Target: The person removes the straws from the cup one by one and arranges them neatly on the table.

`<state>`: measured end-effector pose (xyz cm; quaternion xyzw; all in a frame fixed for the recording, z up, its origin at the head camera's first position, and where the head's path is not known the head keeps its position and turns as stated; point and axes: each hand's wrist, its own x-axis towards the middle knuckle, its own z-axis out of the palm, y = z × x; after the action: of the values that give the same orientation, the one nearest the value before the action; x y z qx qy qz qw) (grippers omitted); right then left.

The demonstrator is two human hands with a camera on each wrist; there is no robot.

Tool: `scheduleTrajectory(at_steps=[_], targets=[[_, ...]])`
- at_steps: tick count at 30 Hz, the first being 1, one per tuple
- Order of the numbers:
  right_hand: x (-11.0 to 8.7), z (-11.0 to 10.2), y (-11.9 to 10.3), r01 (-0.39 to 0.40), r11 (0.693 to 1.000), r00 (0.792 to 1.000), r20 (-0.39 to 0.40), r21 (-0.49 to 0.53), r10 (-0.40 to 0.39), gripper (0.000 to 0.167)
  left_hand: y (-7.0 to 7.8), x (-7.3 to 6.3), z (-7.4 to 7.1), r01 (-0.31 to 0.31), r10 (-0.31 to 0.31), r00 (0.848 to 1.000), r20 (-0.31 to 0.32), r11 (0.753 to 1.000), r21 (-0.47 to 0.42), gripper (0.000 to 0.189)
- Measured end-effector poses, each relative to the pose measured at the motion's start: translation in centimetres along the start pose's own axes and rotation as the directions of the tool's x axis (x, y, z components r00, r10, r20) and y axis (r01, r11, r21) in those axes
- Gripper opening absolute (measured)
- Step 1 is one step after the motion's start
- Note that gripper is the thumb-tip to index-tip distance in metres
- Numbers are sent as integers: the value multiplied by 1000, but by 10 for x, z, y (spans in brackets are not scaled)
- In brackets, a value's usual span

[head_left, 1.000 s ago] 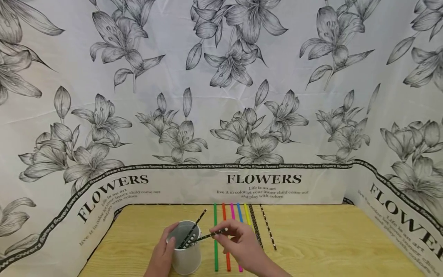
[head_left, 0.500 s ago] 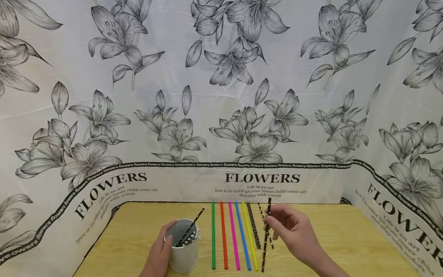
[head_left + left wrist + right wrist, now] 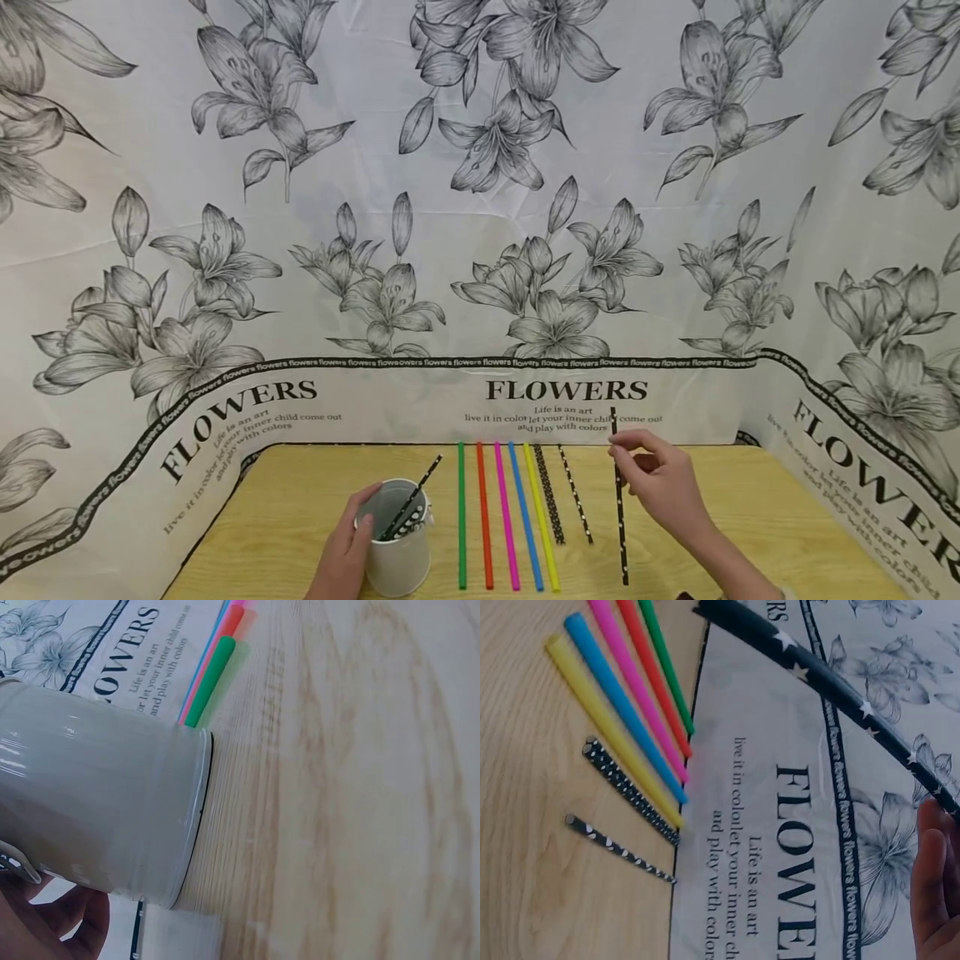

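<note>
My left hand (image 3: pixel 347 537) grips a small white metal bucket (image 3: pixel 401 567) by its side, fingers at the rim. Inside lean black-and-white patterned straws (image 3: pixel 412 504), one sticking well above the rim. Between thumb and fingertips, my right hand (image 3: pixel 663 479) pinches the upper part of a black straw with white stars (image 3: pixel 832 686), its length pointing toward the near edge, right of the row. That row holds a green straw (image 3: pixel 462 517), a red straw (image 3: pixel 485 517), a pink straw (image 3: pixel 507 517), a blue straw (image 3: pixel 527 517), a yellow straw (image 3: pixel 542 517) and shorter-looking black-and-white straws (image 3: pixel 576 496).
The light wood table (image 3: pixel 750 517) carries everything. Behind it and along both sides hangs a white flower-print cloth (image 3: pixel 420 400) with printed lettering. In the left wrist view, the straws' ends (image 3: pixel 214 679) lie just beyond the bucket.
The right hand has drawn the star-patterned straw out of the bucket and carried it right, past the row, turning it lengthwise. The left hand keeps its hold on the bucket.
</note>
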<state>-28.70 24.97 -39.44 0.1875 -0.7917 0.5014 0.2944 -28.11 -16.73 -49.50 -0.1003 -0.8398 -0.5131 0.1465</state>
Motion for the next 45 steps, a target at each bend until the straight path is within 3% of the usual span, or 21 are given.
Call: scheduleTrajectory(at_steps=[6, 12, 19, 31, 40, 45], targets=[[4, -3, 41, -137, 990, 987, 82, -20, 139, 25, 2, -1, -1, 1, -1, 1000, -9, 1000, 17, 37], [6, -4, 69, -221, 971, 969, 89, -86, 228, 34, 3, -2, -1, 8, -8, 1000, 5, 1000, 10, 37], [11, 3, 96, -354, 929, 924, 115, -109, 365, 35, 0, -2, 0, -24, 24, 999, -28, 1000, 8, 38], [14, 24, 120, -450, 884, 880, 103, -123, 463, 33, 0, 0, 2, -11, 12, 1000, -18, 1000, 17, 37], [14, 38, 134, -451, 872, 877, 87, -192, 472, 28, -2, 0, 3, -24, 25, 999, -23, 999, 29, 37], [15, 42, 146, -473, 859, 867, 72, -198, 494, 24, -1, 2, 3, 7, -7, 1000, -2, 1000, 13, 37]])
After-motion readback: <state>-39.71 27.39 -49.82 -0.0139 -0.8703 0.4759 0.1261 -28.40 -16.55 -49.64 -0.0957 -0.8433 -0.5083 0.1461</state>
